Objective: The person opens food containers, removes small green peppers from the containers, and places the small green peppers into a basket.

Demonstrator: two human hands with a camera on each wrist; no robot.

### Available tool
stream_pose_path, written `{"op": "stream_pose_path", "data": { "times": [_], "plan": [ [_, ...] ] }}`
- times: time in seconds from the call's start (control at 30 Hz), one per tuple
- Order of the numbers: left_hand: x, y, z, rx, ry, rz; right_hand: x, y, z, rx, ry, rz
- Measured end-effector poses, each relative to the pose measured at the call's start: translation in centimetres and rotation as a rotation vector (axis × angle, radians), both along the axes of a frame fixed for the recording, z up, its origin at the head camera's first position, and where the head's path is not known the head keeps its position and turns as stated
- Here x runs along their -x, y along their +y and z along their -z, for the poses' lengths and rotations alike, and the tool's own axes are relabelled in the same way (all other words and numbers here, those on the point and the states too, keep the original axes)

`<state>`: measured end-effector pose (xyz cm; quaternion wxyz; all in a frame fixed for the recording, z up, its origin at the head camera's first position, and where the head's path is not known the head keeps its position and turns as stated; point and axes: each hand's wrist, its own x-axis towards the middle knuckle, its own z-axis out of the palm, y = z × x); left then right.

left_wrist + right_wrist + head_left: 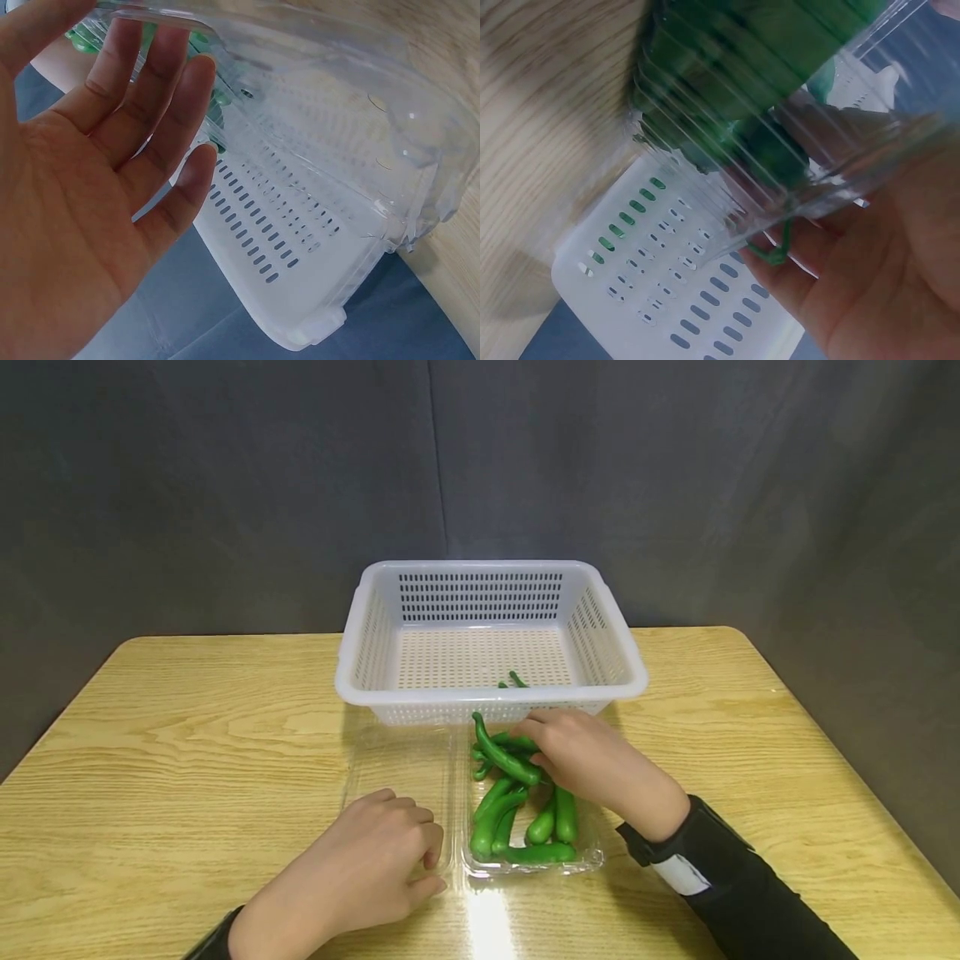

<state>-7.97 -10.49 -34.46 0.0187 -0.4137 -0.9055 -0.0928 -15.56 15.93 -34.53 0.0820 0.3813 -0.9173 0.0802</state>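
A clear plastic clamshell box (592, 860) lies open, its base filled with several green chili peppers (487, 827) and its clear lid (401, 760) spread to the left. My right hand (581, 760) reaches over the far part of the base. Its fingers curl around a green pepper (772, 154), seen through the clear wall, with a curved stem poking out. At the lid's near edge is my left hand (375, 852), its fingers loosely bent and holding nothing; whether they touch the plastic is unclear.
A white perforated basket (491, 696) stands just behind the clamshell. Thin green stems (517, 678) show inside it above its front rim. Everything stands on a wooden table (187, 760), with a dark grey curtain (300, 485) behind.
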Motion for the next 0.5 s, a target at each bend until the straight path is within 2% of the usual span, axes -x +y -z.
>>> {"op": "stream_pose_path", "data": {
  "times": [0.5],
  "plan": [
    [0.04, -0.01, 0.05, 0.002, 0.008, 0.004, -0.01, -0.07, -0.12, 0.001, 0.001, 0.012]
  ]
}}
